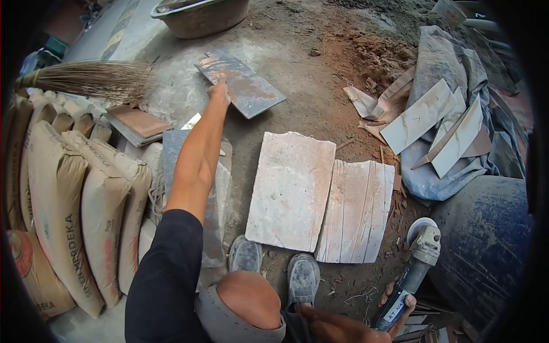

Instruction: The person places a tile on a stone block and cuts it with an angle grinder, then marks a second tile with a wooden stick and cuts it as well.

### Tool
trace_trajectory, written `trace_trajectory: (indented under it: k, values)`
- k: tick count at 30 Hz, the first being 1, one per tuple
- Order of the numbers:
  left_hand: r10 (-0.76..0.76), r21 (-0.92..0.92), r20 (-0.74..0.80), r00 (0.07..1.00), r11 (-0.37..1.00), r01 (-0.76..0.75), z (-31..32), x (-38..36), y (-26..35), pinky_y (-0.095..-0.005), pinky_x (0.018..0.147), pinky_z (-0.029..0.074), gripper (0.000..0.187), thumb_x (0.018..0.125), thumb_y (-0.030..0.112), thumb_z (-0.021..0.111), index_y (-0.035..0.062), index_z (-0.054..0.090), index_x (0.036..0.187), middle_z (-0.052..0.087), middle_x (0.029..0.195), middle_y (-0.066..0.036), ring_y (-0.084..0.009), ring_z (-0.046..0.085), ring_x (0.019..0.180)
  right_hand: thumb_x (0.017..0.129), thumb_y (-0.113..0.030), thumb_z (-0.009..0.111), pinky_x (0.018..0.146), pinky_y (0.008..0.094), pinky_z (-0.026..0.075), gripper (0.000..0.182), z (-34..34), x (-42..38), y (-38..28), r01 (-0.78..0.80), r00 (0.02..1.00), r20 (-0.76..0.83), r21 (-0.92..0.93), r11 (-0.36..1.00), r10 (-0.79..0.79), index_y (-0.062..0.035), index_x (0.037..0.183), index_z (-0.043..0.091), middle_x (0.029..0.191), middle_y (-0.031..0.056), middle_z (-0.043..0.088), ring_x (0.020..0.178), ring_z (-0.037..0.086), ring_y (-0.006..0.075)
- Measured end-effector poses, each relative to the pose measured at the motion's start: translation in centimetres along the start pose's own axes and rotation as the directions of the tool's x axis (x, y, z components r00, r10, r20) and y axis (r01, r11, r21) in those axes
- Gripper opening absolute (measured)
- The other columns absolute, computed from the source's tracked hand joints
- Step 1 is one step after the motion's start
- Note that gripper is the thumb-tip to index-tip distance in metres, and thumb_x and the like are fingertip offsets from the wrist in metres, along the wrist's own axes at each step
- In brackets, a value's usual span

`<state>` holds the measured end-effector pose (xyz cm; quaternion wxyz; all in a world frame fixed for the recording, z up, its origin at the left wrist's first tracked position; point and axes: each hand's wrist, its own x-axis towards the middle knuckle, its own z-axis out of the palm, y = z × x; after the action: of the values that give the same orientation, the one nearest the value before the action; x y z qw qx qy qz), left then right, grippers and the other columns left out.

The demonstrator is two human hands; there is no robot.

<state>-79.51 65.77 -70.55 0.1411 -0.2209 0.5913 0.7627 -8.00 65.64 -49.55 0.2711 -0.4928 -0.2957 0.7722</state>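
Note:
Stretched far forward, my left hand (219, 91) is closed on the near long edge of a grey tile (246, 86) smeared with reddish-brown. My right hand (407, 308), low at the right, wraps round the body of an angle grinder (409, 274). Its pale round disc points up and away from me. Between the two hands lie a whitish slab (293, 191) and, beside it, a second slab (357, 211) scored with several long lines. Under my left forearm more grey tiles (213, 228) lean, partly hidden by the arm.
Full cement sacks (57, 200) stand at the left below a stick broom (91, 79). A tub (200, 20) sits at the back. Broken tile pieces (417, 117) rest on a grey tarp (437, 63) at the right, above a dark blue drum (486, 240). My shoes (303, 278) are close to the slabs.

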Motion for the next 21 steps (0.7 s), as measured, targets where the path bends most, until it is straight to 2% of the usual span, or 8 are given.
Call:
trace_trajectory:
  k: [7,10,12,16,18,19,20,21]
  values:
    - [0.036,0.085,-0.072,0.997,0.996,-0.030,-2.3,4.8,-2.5,-0.0392,0.083,0.051,0.068,0.077,0.026,0.076,-0.0102,0.041,0.123,0.053,0.121,-0.022,-0.0296,0.060,0.099,0.069,-0.039,0.063,0.049,0.0330,0.049,0.072,4.9,-0.2,-0.4,-0.069,0.996,-0.063,-0.018,0.997,0.068,0.0031,0.120,0.037,0.078,0.0128,0.049,0.058,0.055,0.0235]
    - [0.093,0.196,-0.112,0.989,0.978,-0.070,-2.9,4.2,-2.8,-0.0437,0.075,0.055,0.064,0.077,0.022,0.076,-0.0091,0.042,0.122,0.054,0.117,-0.022,-0.0320,0.061,0.095,0.070,-0.038,0.063,0.050,0.0322,0.050,0.070,3.1,0.5,0.2,-0.039,0.999,-0.026,-0.045,0.998,0.038,0.0025,0.121,0.036,0.080,0.0126,0.048,0.061,0.055,0.0229]
    - [0.075,0.461,-0.216,0.973,0.887,0.034,-2.7,2.8,-1.3,-0.0424,0.075,0.055,0.061,0.076,0.018,0.076,-0.0105,0.044,0.119,0.055,0.115,-0.022,-0.0312,0.061,0.094,0.069,-0.032,0.065,0.050,0.0330,0.051,0.066,4.4,0.6,0.3,-0.033,0.998,-0.046,0.002,0.999,0.033,0.0046,0.117,0.038,0.080,0.0148,0.050,0.060,0.056,0.0241]
    - [-0.020,0.494,-0.313,0.950,0.851,0.181,-2.0,6.7,-0.1,-0.0400,0.072,0.055,0.054,0.074,0.013,0.075,-0.0092,0.048,0.116,0.056,0.113,-0.021,-0.0302,0.062,0.088,0.069,-0.025,0.065,0.049,0.0327,0.051,0.062,4.1,1.0,0.4,0.022,0.999,-0.038,0.008,1.000,-0.022,0.0068,0.116,0.039,0.079,0.0169,0.052,0.059,0.057,0.0251]
    - [-0.048,0.661,-0.154,0.987,0.737,0.139,-2.5,6.9,2.8,-0.0369,0.063,0.054,0.045,0.074,0.010,0.073,-0.0062,0.054,0.111,0.057,0.112,-0.021,-0.0278,0.062,0.085,0.070,-0.030,0.065,0.051,0.0310,0.050,0.065,3.5,1.2,0.2,-0.007,1.000,0.006,-0.029,1.000,0.008,0.0046,0.117,0.037,0.080,0.0146,0.049,0.061,0.056,0.0231]
    - [-0.122,0.821,-0.014,0.992,0.566,0.080,-2.7,7.3,4.7,-0.0346,0.067,0.052,0.040,0.078,0.016,0.070,-0.0033,0.057,0.111,0.057,0.114,-0.018,-0.0248,0.061,0.087,0.071,-0.035,0.064,0.052,0.0293,0.049,0.067,3.3,1.4,0.2,-0.031,0.998,0.046,-0.064,0.997,0.034,0.0024,0.118,0.036,0.082,0.0123,0.047,0.062,0.054,0.0212]
    - [-0.108,0.819,-0.021,0.994,0.569,0.079,-2.8,5.5,6.7,-0.0346,0.067,0.052,0.040,0.078,0.016,0.070,-0.0033,0.057,0.111,0.057,0.114,-0.018,-0.0248,0.061,0.087,0.071,-0.035,0.064,0.052,0.0293,0.049,0.067,3.4,1.7,0.2,-0.035,0.997,0.061,-0.061,0.998,0.039,0.0024,0.118,0.036,0.082,0.0123,0.047,0.062,0.054,0.0212]
    - [-0.026,0.750,0.095,0.995,0.659,-0.054,-3.0,2.2,9.0,-0.0335,0.072,0.051,0.040,0.081,0.020,0.067,-0.0031,0.057,0.112,0.058,0.114,-0.017,-0.0236,0.060,0.091,0.071,-0.035,0.064,0.052,0.0293,0.049,0.067,3.6,1.9,0.1,-0.014,0.998,0.065,-0.101,0.995,0.020,0.0025,0.118,0.036,0.082,0.0123,0.047,0.063,0.054,0.0210]
